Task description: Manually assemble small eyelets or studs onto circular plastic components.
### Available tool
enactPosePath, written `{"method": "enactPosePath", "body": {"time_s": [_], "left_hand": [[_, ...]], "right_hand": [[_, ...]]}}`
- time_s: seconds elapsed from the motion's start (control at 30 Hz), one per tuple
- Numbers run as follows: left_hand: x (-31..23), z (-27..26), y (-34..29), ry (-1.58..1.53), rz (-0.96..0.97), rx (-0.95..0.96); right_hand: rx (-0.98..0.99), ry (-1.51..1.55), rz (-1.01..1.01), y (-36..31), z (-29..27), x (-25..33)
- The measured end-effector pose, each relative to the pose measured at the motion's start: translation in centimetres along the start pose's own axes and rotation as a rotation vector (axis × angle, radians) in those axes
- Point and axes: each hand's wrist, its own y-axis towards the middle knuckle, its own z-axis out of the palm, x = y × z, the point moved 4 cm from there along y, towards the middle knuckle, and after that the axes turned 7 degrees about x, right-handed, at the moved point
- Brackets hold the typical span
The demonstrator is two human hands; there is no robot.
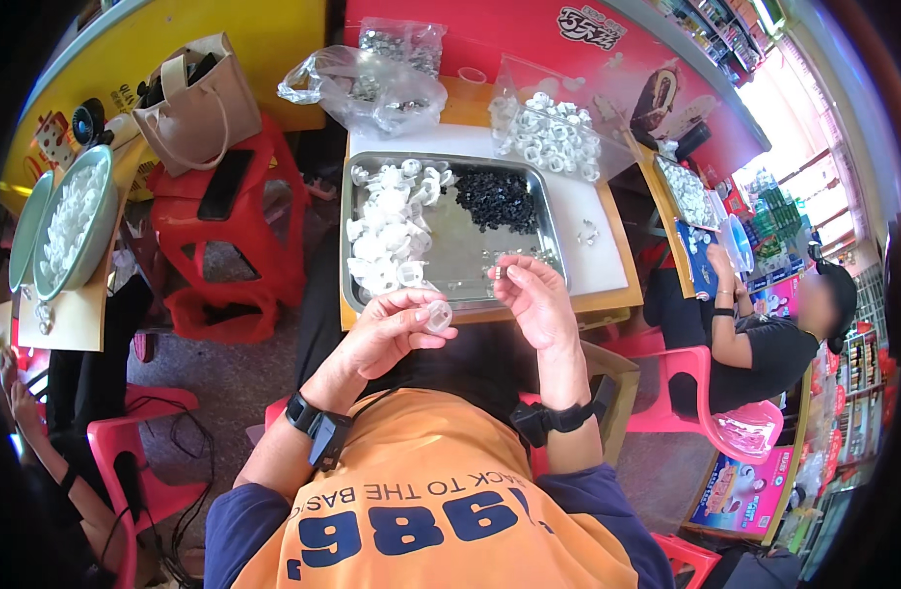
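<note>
My left hand (pixel 397 332) pinches a round, translucent white plastic part (pixel 438 315) between thumb and fingertips, just in front of a metal tray (pixel 455 257). My right hand (pixel 537 299) is closed at the fingertips on a small metal piece (pixel 499 273) over the tray's near right edge; its exact kind is too small to make out. Inside the tray, a heap of white plastic parts (pixel 387 236) fills the left side. Small black parts (pixel 498 201) lie piled at the back right. A few tiny shiny pieces sit near my right fingertips.
Behind the tray are a clear plastic bag (pixel 372 93) and a clear box of white rings (pixel 554 137). A red stool (pixel 220 211) with a phone and a tan bag (pixel 200 108) stands left. Co-workers sit at both sides; one person (pixel 755 339) is at right.
</note>
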Motion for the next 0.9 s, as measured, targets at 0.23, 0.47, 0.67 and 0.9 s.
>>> {"method": "enactPosePath", "body": {"time_s": [0.23, 0.47, 0.67, 0.9], "left_hand": [[-0.2, 0.6, -0.1, -0.027, -0.011, 0.028], [-0.5, 1.3, -0.1, -0.059, 0.035, 0.015], [-0.8, 1.8, -0.2, -0.067, 0.063, 0.002], [-0.5, 1.2, -0.1, 0.032, 0.104, -0.032]], "right_hand": [[0.026, 0.004, -0.012, -1.6, 4.1, 0.3], [0.063, -0.315, -0.083, -3.3, 7.1, 0.4], [-0.05, -0.907, -0.348, -4.2, 8.9, 1.3], [-0.056, -1.256, -0.472, -4.4, 10.3, 1.8]]}}
